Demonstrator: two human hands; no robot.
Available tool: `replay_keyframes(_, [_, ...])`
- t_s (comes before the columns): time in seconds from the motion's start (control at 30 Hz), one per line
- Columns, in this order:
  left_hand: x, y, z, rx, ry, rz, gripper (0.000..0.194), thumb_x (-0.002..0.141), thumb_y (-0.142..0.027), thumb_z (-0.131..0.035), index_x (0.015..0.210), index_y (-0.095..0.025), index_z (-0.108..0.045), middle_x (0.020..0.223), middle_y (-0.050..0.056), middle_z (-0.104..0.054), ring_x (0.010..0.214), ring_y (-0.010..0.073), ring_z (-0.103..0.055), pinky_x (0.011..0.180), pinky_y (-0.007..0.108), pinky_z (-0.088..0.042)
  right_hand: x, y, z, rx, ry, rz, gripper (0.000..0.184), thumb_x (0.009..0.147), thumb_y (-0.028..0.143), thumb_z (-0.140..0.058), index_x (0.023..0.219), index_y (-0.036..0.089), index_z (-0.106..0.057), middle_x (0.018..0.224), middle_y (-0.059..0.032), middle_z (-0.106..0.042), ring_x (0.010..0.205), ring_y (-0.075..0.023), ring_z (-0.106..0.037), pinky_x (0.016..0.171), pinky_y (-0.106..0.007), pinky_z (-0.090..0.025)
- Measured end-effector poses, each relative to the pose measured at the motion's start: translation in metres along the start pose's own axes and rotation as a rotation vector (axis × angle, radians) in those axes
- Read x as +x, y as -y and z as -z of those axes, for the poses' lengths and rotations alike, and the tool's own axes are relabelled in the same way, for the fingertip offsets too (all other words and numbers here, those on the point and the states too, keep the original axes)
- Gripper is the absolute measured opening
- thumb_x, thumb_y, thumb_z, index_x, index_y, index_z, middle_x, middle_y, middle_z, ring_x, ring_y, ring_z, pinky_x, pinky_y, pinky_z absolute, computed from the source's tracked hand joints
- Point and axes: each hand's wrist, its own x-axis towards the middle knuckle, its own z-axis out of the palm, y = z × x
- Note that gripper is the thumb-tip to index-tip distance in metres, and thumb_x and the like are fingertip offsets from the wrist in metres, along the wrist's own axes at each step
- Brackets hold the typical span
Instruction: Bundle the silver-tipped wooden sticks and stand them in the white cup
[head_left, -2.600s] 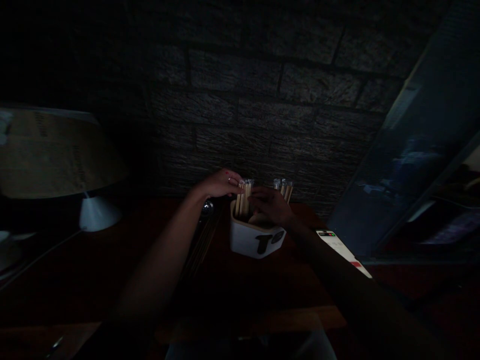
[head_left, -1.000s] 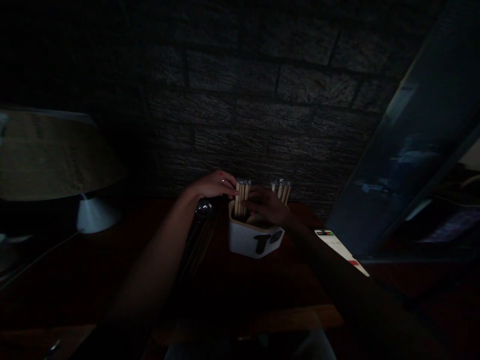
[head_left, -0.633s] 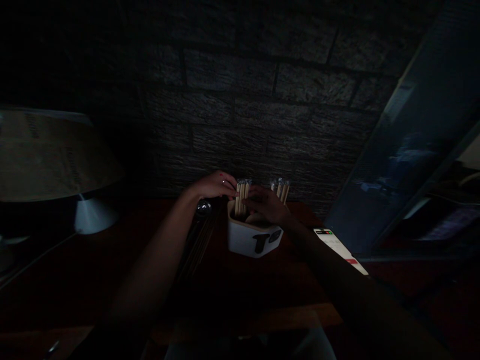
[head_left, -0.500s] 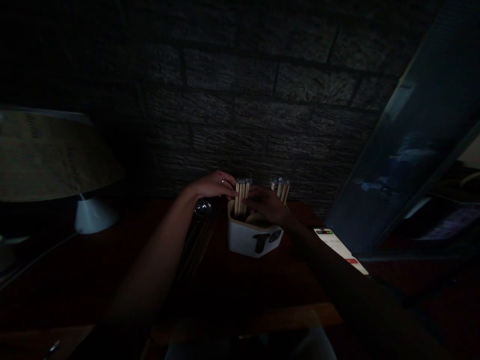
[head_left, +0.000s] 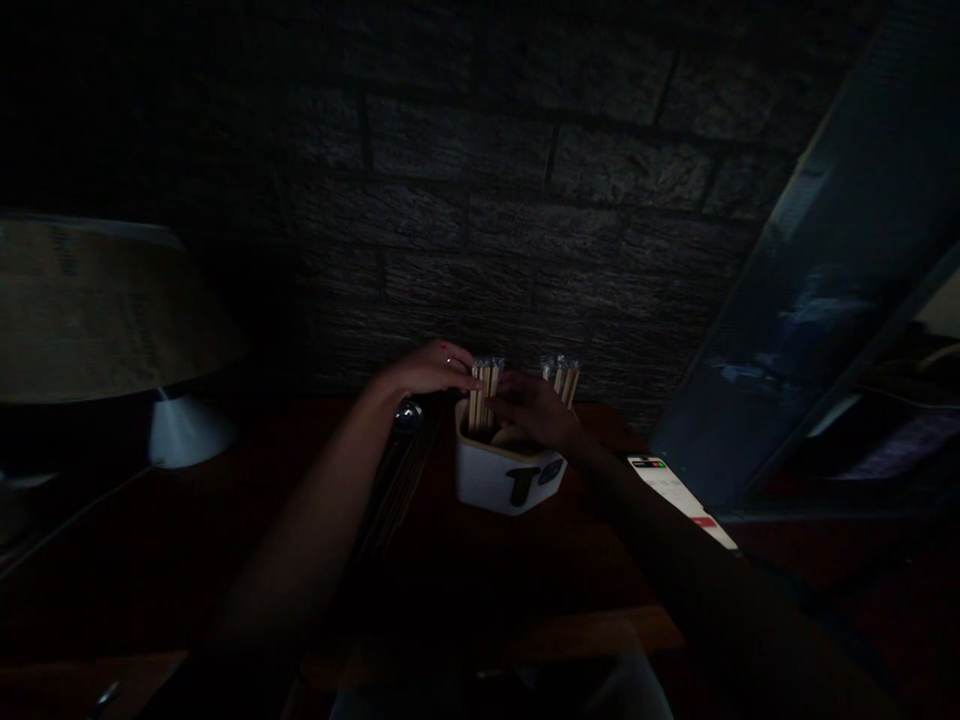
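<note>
A white holder (head_left: 487, 478) with dark lettering on its front stands on the wooden table. Several wrapped chopsticks (head_left: 484, 405) rise upright from its left part, their clear wrapper tops catching the light. My left hand (head_left: 435, 368), with a ring on one finger, grips this bundle from the left with thumb and fingers. From the right, my right hand (head_left: 534, 405) closes on the same bundle, its fingertips partly hidden in the dark. A second group of wrapped chopsticks (head_left: 566, 380) stands in the holder behind my right hand. Dim light hides the holder's inside.
A phone (head_left: 679, 498) with a lit screen lies right of the holder. Thin sticks (head_left: 401, 490) and a round shiny metal object (head_left: 408, 415) lie to its left. A lamp (head_left: 191, 430) stands far left. Behind the table (head_left: 487, 590) rises a brick wall (head_left: 495, 230).
The view shifts slightly, so the holder and phone sit a little further left. My hands stay at the left bundle of chopsticks, with only small finger movements.
</note>
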Motion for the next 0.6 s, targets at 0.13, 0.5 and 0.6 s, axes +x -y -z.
replay_keyframes(0.13, [0.0011, -0.0010, -0.0025, 0.032, -0.001, -0.046, 0.019, 0.063, -0.025, -0.077, 0.076, -0.012, -0.069, 0.068, 0.000, -0.067, 0.063, 0.0116, -0.058, 0.060, 0.022, -0.039, 0.0001, -0.0003, -0.0004, -0.006, -0.011, 0.001, 0.030, 0.072, 0.039, -0.072, 0.095, 0.020, -0.063, 0.083, -0.0006, -0.067, 0.055, -0.0094, -0.057, 0.052, -0.023, -0.047])
replay_keyframes(0.5, [0.0019, 0.0030, -0.0025, 0.045, 0.013, -0.011, 0.032, 0.065, -0.030, -0.075, 0.091, -0.013, -0.069, 0.073, 0.000, -0.068, 0.062, 0.0110, -0.056, 0.055, 0.020, -0.036, -0.0029, 0.0054, -0.0003, 0.007, -0.055, -0.019, 0.019, 0.078, 0.031, -0.064, 0.093, 0.021, -0.063, 0.088, -0.0021, -0.067, 0.054, -0.0082, -0.055, 0.051, -0.024, -0.050])
replay_keyframes(0.6, [0.0003, 0.0019, -0.0025, 0.020, 0.010, 0.006, 0.040, 0.065, -0.028, -0.076, 0.100, -0.013, -0.066, 0.078, 0.001, -0.069, 0.067, 0.0115, -0.058, 0.059, 0.021, -0.040, -0.0028, 0.0043, -0.0011, 0.020, -0.069, -0.020, 0.023, 0.077, 0.031, -0.064, 0.098, 0.021, -0.061, 0.094, -0.0033, -0.067, 0.053, -0.0075, -0.055, 0.051, -0.023, -0.051])
